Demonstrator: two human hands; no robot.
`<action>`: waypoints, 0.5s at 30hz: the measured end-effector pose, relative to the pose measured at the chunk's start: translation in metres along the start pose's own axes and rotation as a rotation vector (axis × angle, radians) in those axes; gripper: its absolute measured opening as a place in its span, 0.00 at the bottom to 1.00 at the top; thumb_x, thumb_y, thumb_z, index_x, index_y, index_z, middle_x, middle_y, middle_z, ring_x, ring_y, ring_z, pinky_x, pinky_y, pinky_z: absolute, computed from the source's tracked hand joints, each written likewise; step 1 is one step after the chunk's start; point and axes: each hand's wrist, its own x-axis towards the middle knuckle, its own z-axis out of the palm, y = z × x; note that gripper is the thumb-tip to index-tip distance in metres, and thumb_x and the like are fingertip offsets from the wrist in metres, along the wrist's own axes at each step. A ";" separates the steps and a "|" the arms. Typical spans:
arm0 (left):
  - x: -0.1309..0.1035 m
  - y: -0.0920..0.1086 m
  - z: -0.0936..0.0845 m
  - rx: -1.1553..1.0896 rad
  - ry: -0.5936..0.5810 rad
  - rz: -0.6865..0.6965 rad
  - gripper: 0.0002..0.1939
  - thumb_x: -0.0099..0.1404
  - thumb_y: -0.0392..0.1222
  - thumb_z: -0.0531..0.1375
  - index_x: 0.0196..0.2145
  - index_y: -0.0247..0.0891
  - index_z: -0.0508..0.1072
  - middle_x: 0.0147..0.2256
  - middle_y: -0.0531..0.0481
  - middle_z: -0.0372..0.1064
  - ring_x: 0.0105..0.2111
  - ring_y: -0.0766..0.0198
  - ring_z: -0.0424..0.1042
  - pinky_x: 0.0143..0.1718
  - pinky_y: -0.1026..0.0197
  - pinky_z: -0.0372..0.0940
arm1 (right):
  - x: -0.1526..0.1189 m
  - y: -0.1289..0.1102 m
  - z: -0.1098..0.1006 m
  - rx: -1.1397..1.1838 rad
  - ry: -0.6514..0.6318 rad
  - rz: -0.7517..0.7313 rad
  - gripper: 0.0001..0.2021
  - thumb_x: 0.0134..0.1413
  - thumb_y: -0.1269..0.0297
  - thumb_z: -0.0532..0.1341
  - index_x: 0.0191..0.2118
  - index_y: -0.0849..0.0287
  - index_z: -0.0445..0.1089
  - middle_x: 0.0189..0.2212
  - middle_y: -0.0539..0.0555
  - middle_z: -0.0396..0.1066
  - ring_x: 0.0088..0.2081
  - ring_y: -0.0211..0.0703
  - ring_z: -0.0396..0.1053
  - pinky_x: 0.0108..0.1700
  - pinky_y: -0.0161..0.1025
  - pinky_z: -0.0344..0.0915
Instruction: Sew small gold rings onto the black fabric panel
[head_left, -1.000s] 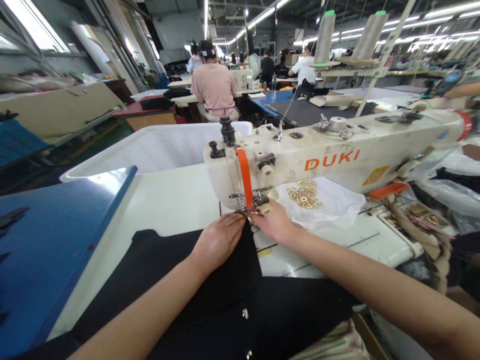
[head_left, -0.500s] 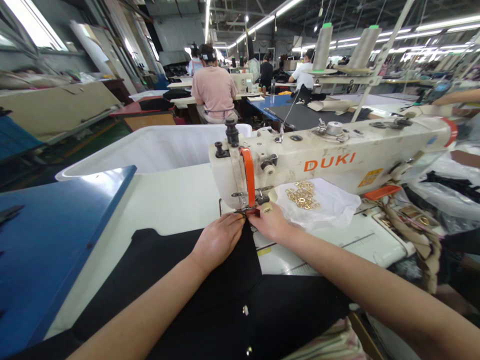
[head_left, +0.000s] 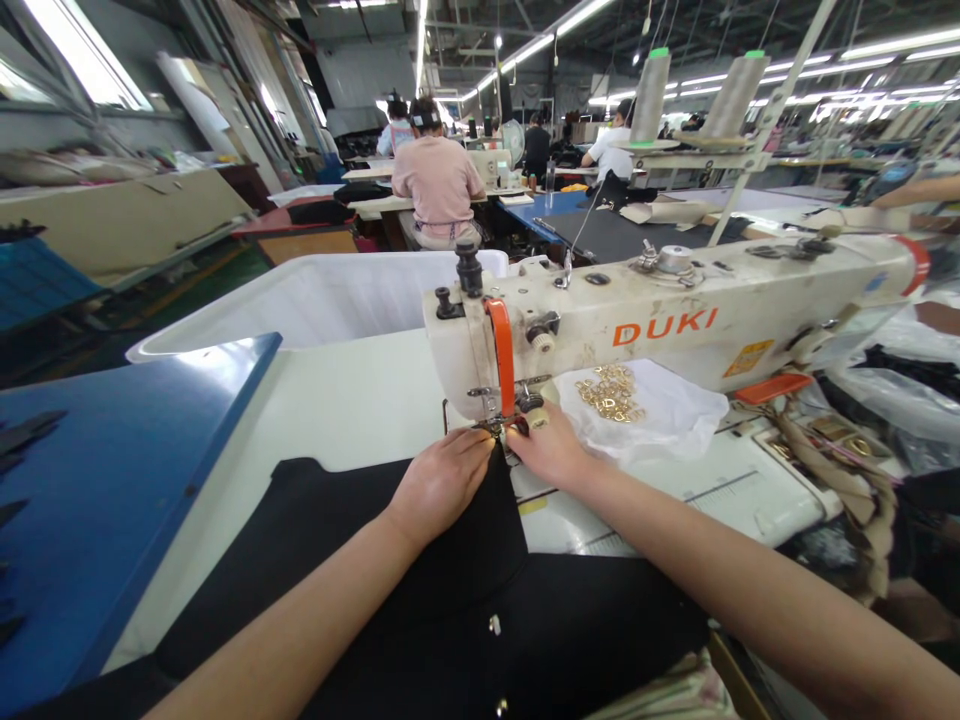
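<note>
black cloth (head_left: 457,570) spread flat over the white desk (head_left: 337,400), its upper edge pushed under the needle (head_left: 501,428) of the sewing machine (head_left: 660,320). left hand (head_left: 439,485) pressed palm-down on the cloth just left of the needle, fingers curled and pinching the edge. right hand (head_left: 551,450) just right of the needle, fingertips closed on the same edge, touching the machine's foot. soft, limp and light by the look of it, likely to fold or creep unless held taut from both sides; best gripped at the edge close to the needle, with the flat of the hand holding the rest down. small gold pieces (head_left: 611,392) heaped on a white sheet (head_left: 660,415) behind the right hand, near but apart from it. white tub (head_left: 315,295) beyond the desk, blue board (head_left: 112,480) at the left. seated person in pink (head_left: 439,190) well apart at another desk. needle tip and stitch line hidden by the fingers; cannot tell whether a small piece sits under the foot. both forearms cut off at the bottom edge; shiny specks on the cloth near the bottom too small to name.
</note>
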 end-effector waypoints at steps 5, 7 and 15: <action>0.000 0.001 -0.001 0.014 -0.006 0.000 0.12 0.68 0.35 0.49 0.41 0.30 0.71 0.40 0.42 0.72 0.41 0.58 0.70 0.46 0.54 0.70 | 0.000 0.001 -0.001 0.036 -0.005 -0.066 0.08 0.49 0.72 0.56 0.34 0.59 0.72 0.35 0.54 0.73 0.39 0.44 0.68 0.43 0.37 0.63; 0.000 0.001 -0.001 0.022 -0.014 0.008 0.12 0.68 0.34 0.49 0.41 0.30 0.71 0.40 0.43 0.72 0.42 0.58 0.70 0.46 0.54 0.70 | 0.000 0.001 -0.001 0.028 -0.013 -0.091 0.08 0.51 0.71 0.57 0.35 0.58 0.72 0.36 0.54 0.74 0.40 0.44 0.69 0.43 0.37 0.63; 0.000 0.000 0.001 0.033 -0.012 0.004 0.12 0.68 0.35 0.49 0.41 0.31 0.71 0.40 0.43 0.72 0.42 0.57 0.71 0.47 0.54 0.70 | 0.003 0.000 0.004 -0.061 -0.065 -0.070 0.09 0.55 0.66 0.56 0.34 0.58 0.74 0.34 0.54 0.76 0.39 0.43 0.71 0.42 0.35 0.63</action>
